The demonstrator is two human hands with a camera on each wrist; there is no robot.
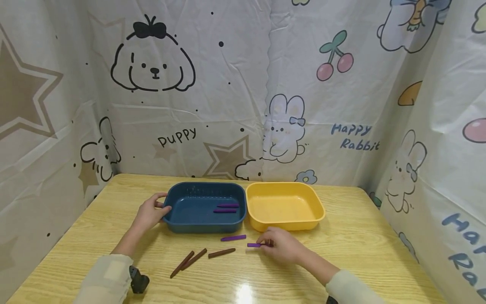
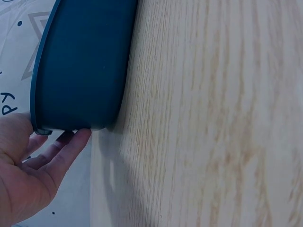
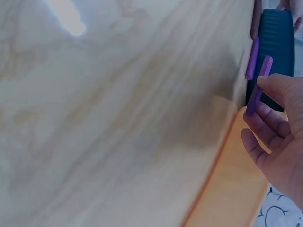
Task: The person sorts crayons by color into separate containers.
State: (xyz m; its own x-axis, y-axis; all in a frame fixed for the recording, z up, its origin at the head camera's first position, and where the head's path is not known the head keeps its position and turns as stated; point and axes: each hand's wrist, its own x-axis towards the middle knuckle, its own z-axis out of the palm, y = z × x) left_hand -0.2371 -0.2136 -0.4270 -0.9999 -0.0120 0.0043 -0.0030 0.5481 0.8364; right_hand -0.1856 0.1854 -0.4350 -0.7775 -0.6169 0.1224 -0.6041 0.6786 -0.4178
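Observation:
My left hand grips the left end of a dark blue plastic basin, thumb over the rim and fingers against the outer wall. Two purple crayons lie inside that basin. In front of a yellow basin, my right hand pinches a purple crayon between thumb and fingers, just above the table. Another purple crayon lies on the table before the blue basin. Closer to me are three brown crayons: one apart, and two side by side, the nearer one at the left.
The two basins stand side by side toward the back of the light wooden table. Nothing shows inside the yellow one. A printed cloth hangs behind the table and along both sides.

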